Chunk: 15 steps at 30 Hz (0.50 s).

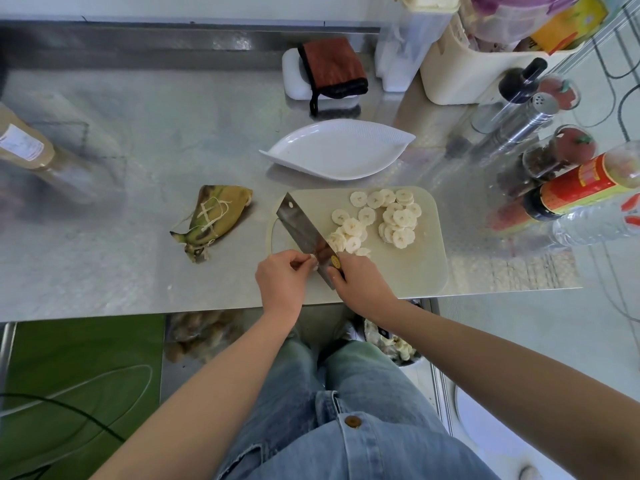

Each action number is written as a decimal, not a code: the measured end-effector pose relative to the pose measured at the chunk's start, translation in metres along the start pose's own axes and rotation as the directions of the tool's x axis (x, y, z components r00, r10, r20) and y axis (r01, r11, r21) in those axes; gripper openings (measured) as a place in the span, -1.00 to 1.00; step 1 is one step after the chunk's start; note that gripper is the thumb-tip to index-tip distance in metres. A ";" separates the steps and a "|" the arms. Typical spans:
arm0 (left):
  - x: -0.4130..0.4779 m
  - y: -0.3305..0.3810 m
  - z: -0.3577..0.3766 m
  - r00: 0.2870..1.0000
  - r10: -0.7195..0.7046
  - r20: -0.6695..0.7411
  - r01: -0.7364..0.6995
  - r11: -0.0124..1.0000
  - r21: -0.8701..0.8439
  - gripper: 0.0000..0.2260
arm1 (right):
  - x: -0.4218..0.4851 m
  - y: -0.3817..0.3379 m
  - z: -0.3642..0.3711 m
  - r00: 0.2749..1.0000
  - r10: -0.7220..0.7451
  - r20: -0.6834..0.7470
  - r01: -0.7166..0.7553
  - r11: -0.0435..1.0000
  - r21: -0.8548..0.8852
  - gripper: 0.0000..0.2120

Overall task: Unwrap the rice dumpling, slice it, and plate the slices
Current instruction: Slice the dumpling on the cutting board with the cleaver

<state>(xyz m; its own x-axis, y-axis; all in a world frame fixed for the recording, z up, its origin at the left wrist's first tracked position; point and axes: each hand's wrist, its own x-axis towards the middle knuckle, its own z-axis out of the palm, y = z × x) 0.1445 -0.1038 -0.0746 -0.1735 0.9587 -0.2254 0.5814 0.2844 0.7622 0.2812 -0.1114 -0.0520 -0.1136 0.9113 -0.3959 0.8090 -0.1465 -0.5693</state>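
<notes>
Grips first: my right grip [360, 278] is clamped round the handle of the cleaver [301, 226], whose blade slants across the near left corner of the cutting board [408, 268]. My left grip [280, 275] pinches the small white end piece of the rice dumpling [313, 263], right against the blade at that same corner. I judge the slicing nearly done, as this stub looks like the last bit to cut. With so little to hold, I would tuck the left fingertips back and let the knuckles guide the flat of the blade. I would then press straight down in one clean stroke, since sticky rice drags and smears if sawn. If the stub seems too thin to halve safely, I would leave it whole. The cut slices [398, 220] lie scattered and overlapping across the middle and far part of the board. The white leaf-shaped plate [332, 157] sits just beyond the board's far edge with nothing on it, so plating is not yet begun. The discarded leaf wrapper [214, 216], with its string, lies on the table [138, 271] to the left of the board.
</notes>
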 end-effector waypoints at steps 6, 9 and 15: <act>-0.001 0.000 0.000 1.000 -0.005 -0.010 0.005 1.000 -0.002 -0.91 | -0.003 0.003 -0.005 0.998 -0.037 -0.048 0.038 0.999 0.021 -0.76; 0.000 0.001 0.000 1.000 -0.005 -0.011 0.005 1.000 -0.004 -0.92 | -0.004 0.007 -0.013 0.995 -0.042 -0.090 0.045 0.998 0.040 -0.73; 0.000 -0.001 -0.002 1.000 -0.012 -0.002 0.012 0.999 -0.030 -0.94 | -0.011 0.013 -0.018 0.997 -0.031 -0.073 0.034 0.998 0.044 -0.70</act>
<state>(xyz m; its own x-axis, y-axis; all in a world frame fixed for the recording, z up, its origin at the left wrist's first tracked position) 0.1425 -0.1046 -0.0746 -0.1818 0.9553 -0.2330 0.5554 0.2953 0.7774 0.3032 -0.1158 -0.0418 -0.0962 0.9410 -0.3246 0.7786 -0.1320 -0.6135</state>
